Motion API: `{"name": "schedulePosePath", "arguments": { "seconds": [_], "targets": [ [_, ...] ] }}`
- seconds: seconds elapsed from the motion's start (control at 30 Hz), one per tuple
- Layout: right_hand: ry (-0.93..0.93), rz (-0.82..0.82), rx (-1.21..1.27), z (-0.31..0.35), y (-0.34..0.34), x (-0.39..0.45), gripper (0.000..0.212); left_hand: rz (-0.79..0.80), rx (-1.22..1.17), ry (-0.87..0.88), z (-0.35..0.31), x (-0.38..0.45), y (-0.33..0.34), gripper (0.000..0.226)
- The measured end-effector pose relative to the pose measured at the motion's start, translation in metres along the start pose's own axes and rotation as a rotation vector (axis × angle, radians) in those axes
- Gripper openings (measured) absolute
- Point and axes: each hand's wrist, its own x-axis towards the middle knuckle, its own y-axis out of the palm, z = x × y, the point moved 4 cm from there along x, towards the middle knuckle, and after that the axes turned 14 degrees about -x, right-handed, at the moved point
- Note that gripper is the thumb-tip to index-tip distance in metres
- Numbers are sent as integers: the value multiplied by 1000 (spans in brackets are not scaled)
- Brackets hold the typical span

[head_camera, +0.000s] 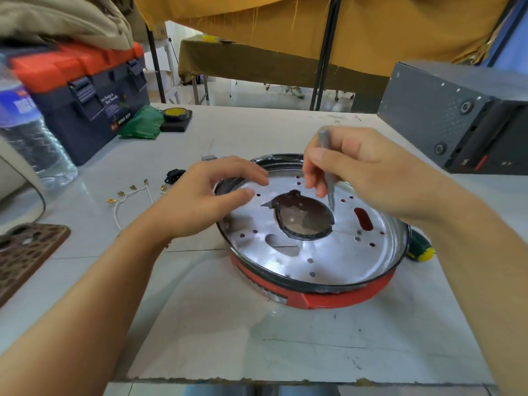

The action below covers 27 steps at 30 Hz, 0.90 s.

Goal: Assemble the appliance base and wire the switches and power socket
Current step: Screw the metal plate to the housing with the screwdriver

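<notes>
White bench; my left hand (pixel 205 201) open on base (pixel 314 252) rim, right hand (pixel 357 172) pinching grey tool (pixel 328 178) w/ tip over plate — slip could scratch it.

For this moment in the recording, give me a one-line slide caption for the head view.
Right hand holds a grey tool over the red appliance base's metal plate; left hand rests on its rim.

My left hand (pixel 211 195) hides the base's (pixel 328 252) far-left rim. The water bottle (pixel 25 132) is blurred and cut off at the left edge.
</notes>
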Motion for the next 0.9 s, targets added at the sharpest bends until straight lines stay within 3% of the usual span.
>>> {"name": "schedulePosePath", "arguments": {
  "seconds": [0.17,0.27,0.4,0.53,0.9],
  "targets": [
    [48,103,-262,-7,19,-3,21,-159,-73,-89,9,-18,-32,23],
    [102,168,-319,-15,28,-4,23,-208,36,-215,23,-41,-50,19],
    [170,266,-359,-21,37,-5,30,-177,298,-336,38,-69,-62,12],
    [193,253,-380,-21,44,-2,54,-164,392,-409,47,-83,-63,8],
    [296,373,-370,-26,48,7,50,-210,443,-495,57,-74,-47,8]
  ]
}}
